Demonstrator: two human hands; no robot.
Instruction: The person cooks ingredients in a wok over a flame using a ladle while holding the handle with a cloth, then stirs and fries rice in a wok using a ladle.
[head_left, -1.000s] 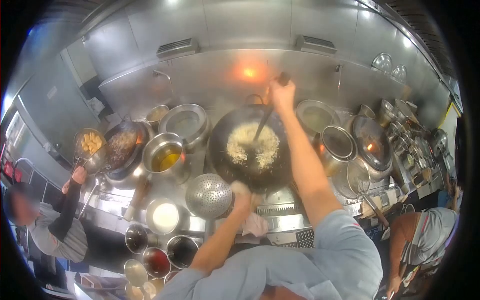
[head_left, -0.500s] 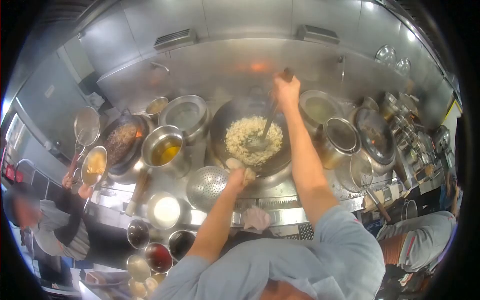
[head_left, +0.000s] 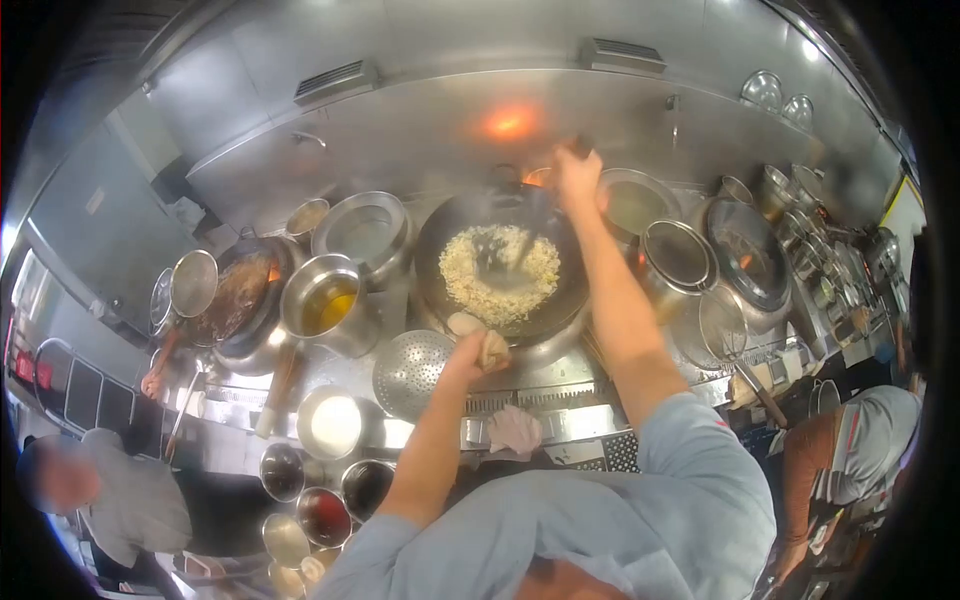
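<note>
A large dark wok (head_left: pixel 440 215) sits on the burner before me, with fried rice (head_left: pixel 470 285) spread in a ring inside it. My right hand (head_left: pixel 580 180) is closed round the handle end of a long wok ladle (head_left: pixel 528 245), above the wok's far right side. The ladle's head is down in the rice and smeared by motion. My left hand (head_left: pixel 472 358) grips a folded pale cloth (head_left: pixel 494 352) at the wok's near rim. A perforated steel skimmer (head_left: pixel 412 375) lies just left of that hand.
Flame (head_left: pixel 538 178) shows behind the wok. Left stand a pot of yellow oil (head_left: pixel 330 305) and a water pot (head_left: pixel 362 230). Right is a strainer-topped pot (head_left: pixel 680 258) and another wok (head_left: pixel 748 255). Seasoning pots (head_left: pixel 325 515) stand near left. Co-workers (head_left: pixel 130 495) are on both sides.
The ladle has swept through the rice, and its head is more blurred. Flame now shows behind the wok. The left co-worker's bowl of yellow food is gone from view, and their strainer moved right.
</note>
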